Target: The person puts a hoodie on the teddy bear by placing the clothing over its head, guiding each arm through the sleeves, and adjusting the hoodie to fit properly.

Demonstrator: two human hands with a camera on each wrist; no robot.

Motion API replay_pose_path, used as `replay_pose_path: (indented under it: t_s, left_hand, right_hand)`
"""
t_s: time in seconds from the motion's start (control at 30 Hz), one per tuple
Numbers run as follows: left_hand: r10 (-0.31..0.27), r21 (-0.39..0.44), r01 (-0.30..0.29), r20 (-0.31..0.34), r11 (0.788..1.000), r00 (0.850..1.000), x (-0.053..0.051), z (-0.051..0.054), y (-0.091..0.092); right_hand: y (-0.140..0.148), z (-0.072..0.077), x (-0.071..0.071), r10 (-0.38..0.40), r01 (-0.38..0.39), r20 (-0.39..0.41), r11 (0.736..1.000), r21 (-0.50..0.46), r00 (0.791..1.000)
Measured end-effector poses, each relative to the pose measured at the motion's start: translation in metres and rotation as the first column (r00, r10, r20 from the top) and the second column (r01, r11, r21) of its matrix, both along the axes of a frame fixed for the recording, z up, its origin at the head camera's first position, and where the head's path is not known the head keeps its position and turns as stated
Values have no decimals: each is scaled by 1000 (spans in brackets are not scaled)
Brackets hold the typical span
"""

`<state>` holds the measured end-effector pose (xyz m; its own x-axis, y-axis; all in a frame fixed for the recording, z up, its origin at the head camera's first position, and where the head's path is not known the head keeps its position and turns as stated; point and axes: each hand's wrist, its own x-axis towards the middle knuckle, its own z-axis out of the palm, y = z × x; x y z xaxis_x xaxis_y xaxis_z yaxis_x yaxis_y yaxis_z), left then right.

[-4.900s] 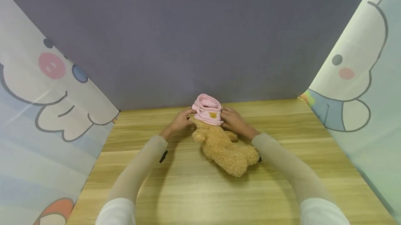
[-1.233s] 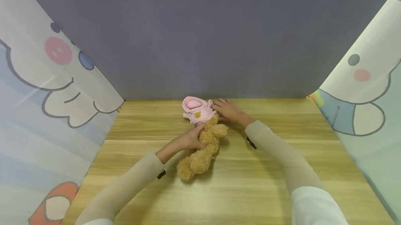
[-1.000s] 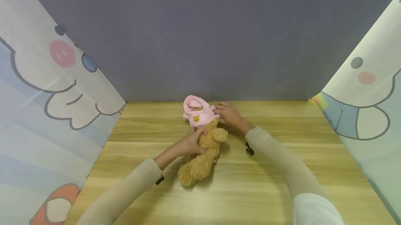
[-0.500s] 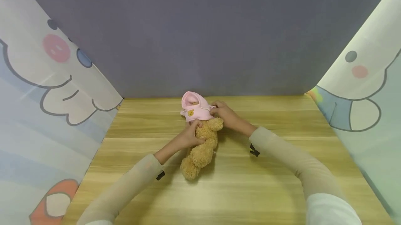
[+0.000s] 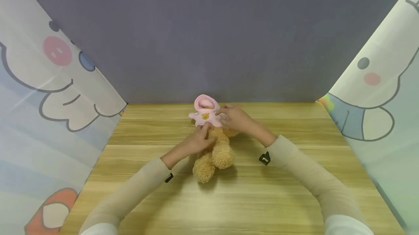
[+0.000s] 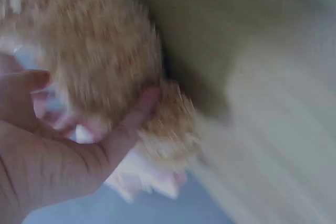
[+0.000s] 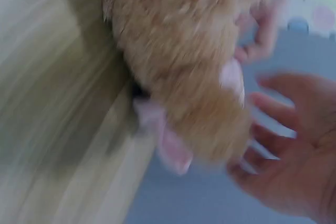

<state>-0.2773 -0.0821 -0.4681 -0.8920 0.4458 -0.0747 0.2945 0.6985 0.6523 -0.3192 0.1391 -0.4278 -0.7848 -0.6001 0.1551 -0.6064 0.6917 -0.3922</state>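
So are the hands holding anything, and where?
The left hand holds the plush toy by its body; the right hand is too blurred to tell.

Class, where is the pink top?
In the head view, the pink top is on the upper end of the plush toy, left of the right hand.

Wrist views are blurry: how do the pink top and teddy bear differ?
The pink top is smooth, with a bear-face patch; the teddy bear is tan and curly. The pink top sits nearer the grey wall; the teddy bear's legs point away from it. Both look soft.
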Motion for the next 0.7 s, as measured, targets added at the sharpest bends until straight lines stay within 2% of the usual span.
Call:
replay_pose_path:
  t_s: [0.07,0.17,0.27,0.37,0.43,0.5,0.6,0.7]
  left_hand:
    - [-7,-36,6,-45,999,999,-7,9,-10]
    - [37,-48,-41,-85,998,996,-21,14,-29]
    - [34,-41,-39,-118,998,992,-40,6,-42]
    - [-24,26,26,-96,999,995,-54,-7,-41]
    - [-44,56,49,-86,997,995,-58,-13,-35]
    - [-32,83,40,-91,996,995,-59,-17,-28]
    - [26,87,-14,-145,996,989,-60,-20,-20]
    - [59,57,-47,-226,997,972,-63,-22,-17]
  right_hand:
    - [-5,-2,5,22,-23,24,999,37,999]
    - [-8,-7,12,14,-20,68,996,86,998]
    - [-8,-9,15,-70,63,50,991,121,996]
    - [-10,-4,17,-133,126,27,975,183,991]
    - [-13,-3,16,-136,127,33,971,200,990]
    - [-18,-3,14,-129,121,29,975,187,991]
    - [-25,-7,9,-152,149,4,978,146,988]
    - [-31,-11,6,-218,221,-36,964,145,975]
